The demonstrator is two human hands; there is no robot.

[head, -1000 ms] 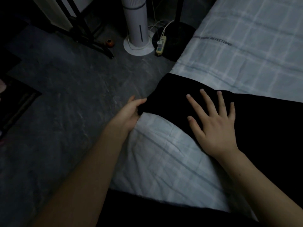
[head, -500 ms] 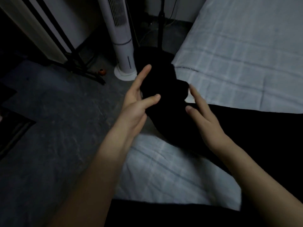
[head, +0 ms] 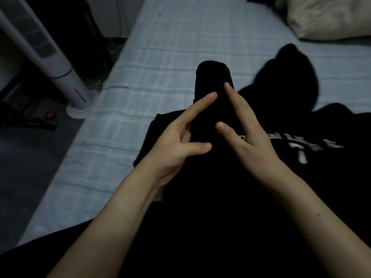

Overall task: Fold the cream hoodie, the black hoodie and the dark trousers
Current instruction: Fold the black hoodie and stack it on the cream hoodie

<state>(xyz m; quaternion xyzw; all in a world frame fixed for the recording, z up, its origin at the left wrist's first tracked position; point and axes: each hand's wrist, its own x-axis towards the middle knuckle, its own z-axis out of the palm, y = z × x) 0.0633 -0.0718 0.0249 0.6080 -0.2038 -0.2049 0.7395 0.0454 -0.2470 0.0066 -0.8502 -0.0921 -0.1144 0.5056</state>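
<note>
The black hoodie (head: 220,187) lies spread on the bed, with a white print (head: 301,146) at the right and its hood (head: 291,73) pointing away from me. Its left sleeve (head: 212,77) is raised over the body of the hoodie. My left hand (head: 174,149) pinches the sleeve from the left between forefinger and thumb. My right hand (head: 251,133) grips it from the right, fingers stretched out. The cream hoodie (head: 329,17) is bunched at the far right of the bed. I cannot make out the dark trousers.
The bed has a pale checked sheet (head: 160,57); its left edge runs diagonally down to a dark floor. A white tower fan (head: 60,69) stands on the floor at the left, with a small orange ball (head: 48,115) by its base.
Both hands have lifted the black sleeve from the bed's edge and carried it right, over the hoodie's body. My view has swung right, so the print and the cream hoodie now show.
</note>
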